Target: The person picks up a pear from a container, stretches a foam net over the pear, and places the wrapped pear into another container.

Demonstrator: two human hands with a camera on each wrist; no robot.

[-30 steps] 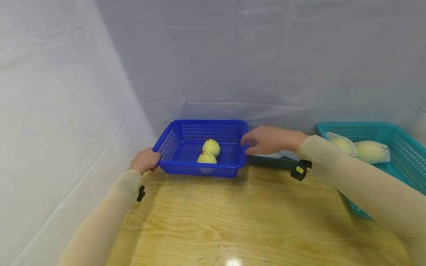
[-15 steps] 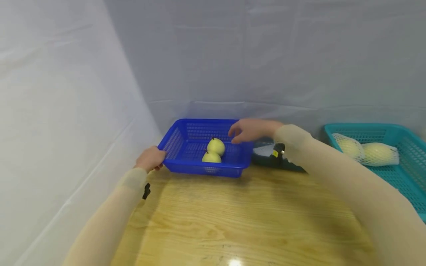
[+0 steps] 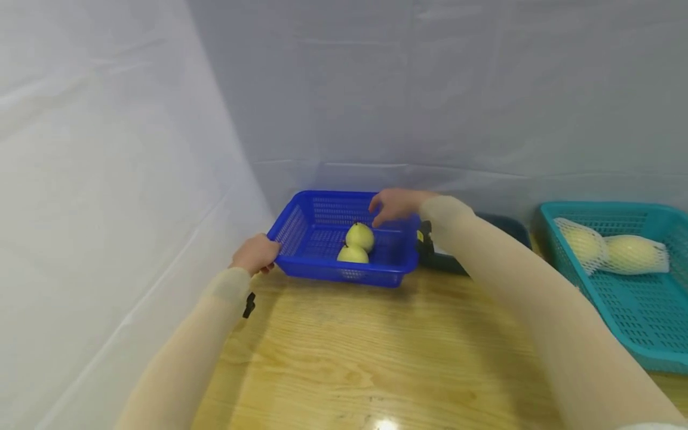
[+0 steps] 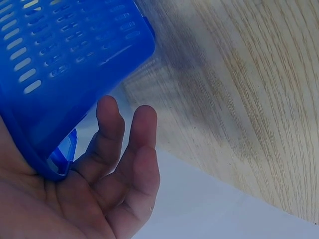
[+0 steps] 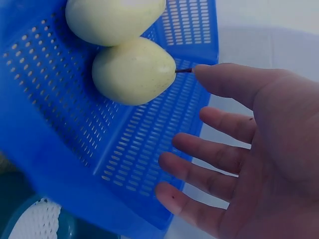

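Two pale yellow pears [image 3: 360, 237] lie touching each other in a blue plastic basket [image 3: 322, 270] with slotted walls. My left hand [image 3: 257, 253] holds the basket's left rim; in the left wrist view the rim sits at the base of the thumb, the fingers [image 4: 144, 164] bent below it. Above the basket's right half hovers my right hand [image 3: 399, 204], its fingers spread with nothing between them. Seen from the right wrist, the thumb is near the stem of one pear [image 5: 132, 72], though whether they touch I cannot tell.
Right of the blue basket is a dark green container [image 3: 502, 230], partly behind my right arm, with something white in it. A teal basket [image 3: 596, 286] further right holds pears [image 3: 634, 254] in white foam nets. White sheeting [image 3: 333, 89] closes off the back and left of the wooden table [image 3: 322, 352].
My right hand has moved left, from beside the basket's right rim to over its inside. The left hand keeps its hold on the rim. The whole scene has shifted rightward in the head view.
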